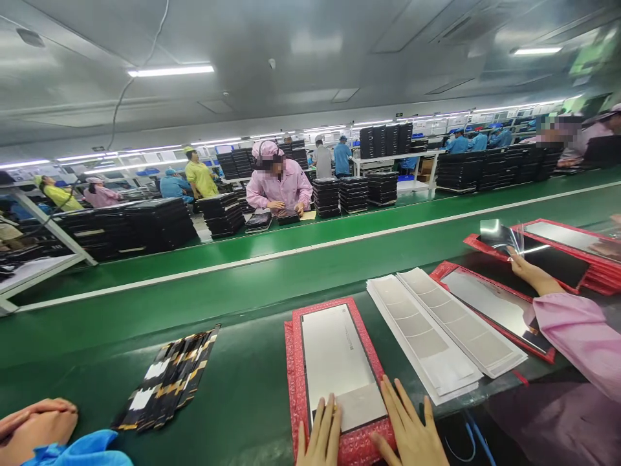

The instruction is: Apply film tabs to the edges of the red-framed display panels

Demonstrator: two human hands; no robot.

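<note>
Red bubble wrap (pixel 296 382) underlay the silver-faced display panel (pixel 337 346) on the tabletop (pixel 242 375), at the view's six o'clock.
Neither grip was clenched: left hand (pixel 320 435) flat at the panel's seven o'clock, right hand (pixel 412 427) at four; light, even pressure seemed wisest.

Fingers (pixel 324 428) on panel (pixel 334 356), red wrap (pixel 295 382) beneath

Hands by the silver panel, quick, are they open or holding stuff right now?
Left hand: open, fingers laid flat on the lower part of the silver panel, grasping nothing.
Right hand: open, fingers spread at the panel's lower right edge, grasping nothing.
</note>
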